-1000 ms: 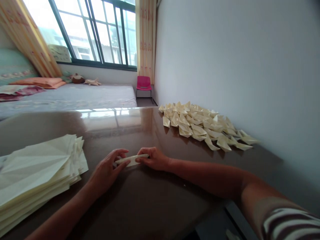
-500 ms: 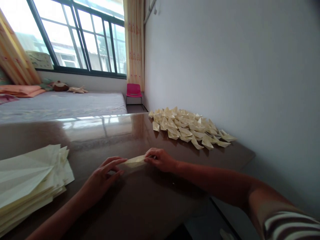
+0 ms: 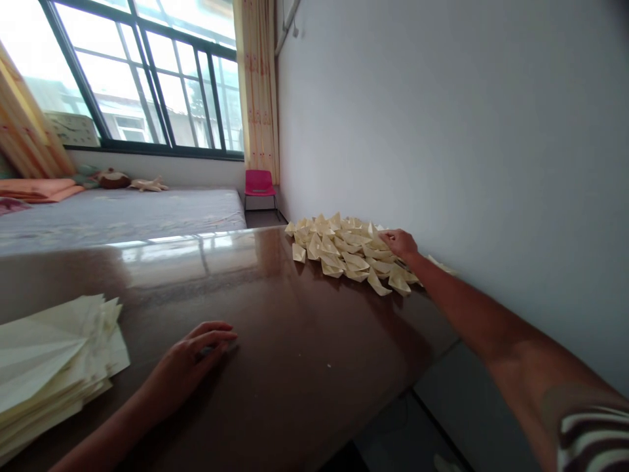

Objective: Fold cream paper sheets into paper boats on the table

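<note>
At the back of the pile of cream folded paper boats (image 3: 344, 252), my right hand (image 3: 401, 244) reaches over with its fingers closed. They pinch the edge of a paper boat (image 3: 376, 234), which blends in with its neighbours, so its full outline is hard to make out. The forearm crosses above the pile's right end and hides some boats there. My left hand (image 3: 199, 354) rests on the brown tabletop with fingers stretched out and nothing in it. To its left lies a stack of creased cream paper sheets (image 3: 54, 360).
The glossy brown table (image 3: 265, 387) has its right edge close to the white wall (image 3: 442, 131). Beyond it stand a bed (image 3: 162, 210) and a pink chair (image 3: 259, 183). Tiny white scraps (image 3: 329, 366) dot the tabletop.
My right hand has carried the folded paper boat from in front of me, away and right, to the pile. My left hand has let go of it and stays near the same place.
</note>
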### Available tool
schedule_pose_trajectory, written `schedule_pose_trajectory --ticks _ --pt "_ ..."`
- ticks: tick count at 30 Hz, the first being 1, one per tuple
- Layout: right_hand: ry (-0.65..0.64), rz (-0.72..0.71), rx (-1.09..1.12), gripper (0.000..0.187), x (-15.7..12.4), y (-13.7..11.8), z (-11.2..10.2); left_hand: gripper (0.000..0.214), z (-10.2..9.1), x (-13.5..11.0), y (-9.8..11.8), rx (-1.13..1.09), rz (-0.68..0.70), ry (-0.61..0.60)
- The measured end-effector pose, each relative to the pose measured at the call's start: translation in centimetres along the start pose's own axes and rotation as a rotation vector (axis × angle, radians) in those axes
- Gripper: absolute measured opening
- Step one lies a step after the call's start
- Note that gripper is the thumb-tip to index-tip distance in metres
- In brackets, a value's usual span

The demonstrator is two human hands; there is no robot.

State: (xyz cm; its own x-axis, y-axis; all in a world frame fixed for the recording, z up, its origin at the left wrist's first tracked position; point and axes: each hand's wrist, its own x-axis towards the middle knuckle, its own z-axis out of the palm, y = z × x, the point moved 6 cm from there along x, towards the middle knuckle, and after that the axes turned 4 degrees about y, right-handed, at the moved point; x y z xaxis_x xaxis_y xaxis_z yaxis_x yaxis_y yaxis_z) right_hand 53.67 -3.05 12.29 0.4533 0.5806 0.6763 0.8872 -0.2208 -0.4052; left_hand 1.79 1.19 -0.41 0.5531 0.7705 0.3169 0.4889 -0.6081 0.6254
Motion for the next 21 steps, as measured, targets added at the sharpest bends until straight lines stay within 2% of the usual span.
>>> schedule_pose_trajectory --ticks 2,5,8,11,14,16,18,19,21 --pt "0.024 -0.047 -0.006 0.035 -0.8 -0.8 0.6 0.031 0.0 -0.1 0.6 0.001 -0.004 -0.019" --pt "-0.029 -0.185 0.079 0.038 -3.1 -4.8 3.2 0.03 -0.1 -0.1 1.8 -0.003 0.004 -0.024" --pt "-0.229 -0.387 0.231 0.029 -7.5 -11.2 7.1 0.029 -0.1 0.0 2.6 -0.005 0.016 -0.046" --pt "-0.495 -0.7 0.421 0.027 -13.5 -18.5 10.1 0.029 0.0 0.0 3.2 -0.015 0.03 -0.093" --pt "-0.609 -0.804 0.551 0.027 -17.6 -23.5 12.0 0.025 -0.6 0.0 4.0 -0.003 0.025 -0.132" --pt "-0.668 -0.831 0.585 0.027 -19.3 -25.6 13.1 0.023 -2.0 -0.2 4.8 0.008 0.035 -0.176" --pt "-0.702 -0.827 0.601 0.027 -20.2 -26.6 14.0 0.026 -4.1 -0.7 5.3 0.063 0.058 -0.323" --pt "-0.709 -0.814 0.612 0.026 -20.4 -26.7 14.3 0.028 -5.7 -1.2 5.3 0.083 0.05 -0.372" --pt "-0.715 -0.78 0.644 0.027 -20.4 -26.6 14.7 0.033 -10.3 -2.1 4.6 0.148 -0.017 -0.32"
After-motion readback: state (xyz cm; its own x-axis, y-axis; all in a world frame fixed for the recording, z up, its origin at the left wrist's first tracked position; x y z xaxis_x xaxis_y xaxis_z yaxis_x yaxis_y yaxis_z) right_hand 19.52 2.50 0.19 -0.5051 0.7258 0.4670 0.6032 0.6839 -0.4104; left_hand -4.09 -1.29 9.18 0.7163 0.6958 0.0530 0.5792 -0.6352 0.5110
